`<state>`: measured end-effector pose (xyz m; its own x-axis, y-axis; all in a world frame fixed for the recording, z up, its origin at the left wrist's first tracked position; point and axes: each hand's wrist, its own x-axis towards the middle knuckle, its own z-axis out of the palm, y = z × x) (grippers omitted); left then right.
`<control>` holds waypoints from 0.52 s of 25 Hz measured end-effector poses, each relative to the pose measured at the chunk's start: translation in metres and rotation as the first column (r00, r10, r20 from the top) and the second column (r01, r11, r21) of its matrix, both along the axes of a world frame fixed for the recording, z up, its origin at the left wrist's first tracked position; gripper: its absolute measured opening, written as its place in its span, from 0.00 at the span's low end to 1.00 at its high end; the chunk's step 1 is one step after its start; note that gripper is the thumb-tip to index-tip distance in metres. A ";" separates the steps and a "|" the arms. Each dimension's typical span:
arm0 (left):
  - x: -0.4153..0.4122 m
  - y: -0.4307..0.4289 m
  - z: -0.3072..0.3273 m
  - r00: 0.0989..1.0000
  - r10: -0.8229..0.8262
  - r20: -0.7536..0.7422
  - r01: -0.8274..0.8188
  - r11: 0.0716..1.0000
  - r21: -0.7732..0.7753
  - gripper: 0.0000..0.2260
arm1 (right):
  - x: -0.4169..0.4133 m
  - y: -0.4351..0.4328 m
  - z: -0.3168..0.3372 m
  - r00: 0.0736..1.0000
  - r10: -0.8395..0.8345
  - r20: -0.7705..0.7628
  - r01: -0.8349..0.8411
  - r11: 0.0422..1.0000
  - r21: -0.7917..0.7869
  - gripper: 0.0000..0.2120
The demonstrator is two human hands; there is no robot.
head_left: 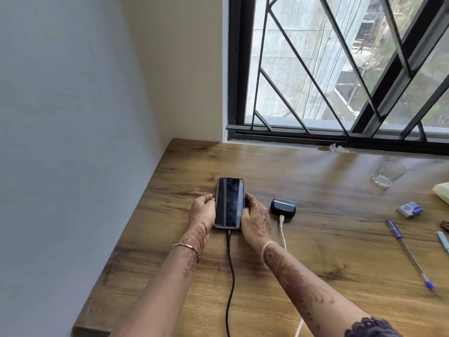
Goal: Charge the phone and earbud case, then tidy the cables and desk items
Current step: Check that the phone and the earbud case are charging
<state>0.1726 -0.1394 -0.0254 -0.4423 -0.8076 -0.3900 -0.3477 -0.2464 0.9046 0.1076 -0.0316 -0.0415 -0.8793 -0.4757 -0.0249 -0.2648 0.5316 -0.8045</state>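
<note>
A black phone [229,203] lies screen up on the wooden desk [315,239], its screen dark. A black cable [230,276] is plugged into its near end and runs toward me. My left hand [202,210] holds the phone's left edge and my right hand [255,218] holds its right edge. Just right of my right hand sits a dark earbud case [283,207], lid closed, with a white cable [282,229] plugged into its near side.
A clear glass [388,173] stands at the back right. A small blue-white eraser [410,209], a blue pen [409,254], a light blue pen [443,240] and a pale yellow cloth [443,192] lie at the right. A wall runs along the desk's left edge; a barred window is behind.
</note>
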 end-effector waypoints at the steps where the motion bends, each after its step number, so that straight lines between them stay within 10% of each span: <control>1: -0.001 0.000 0.000 1.000 0.010 -0.015 -0.010 1.000 0.017 0.13 | 0.000 0.000 0.001 1.000 -0.009 0.018 0.010 1.000 -0.012 0.23; 13: 0.015 0.007 0.003 0.976 0.000 -0.219 0.015 0.998 0.068 0.14 | 0.013 0.007 0.000 0.975 -0.083 0.204 0.132 0.961 -0.242 0.22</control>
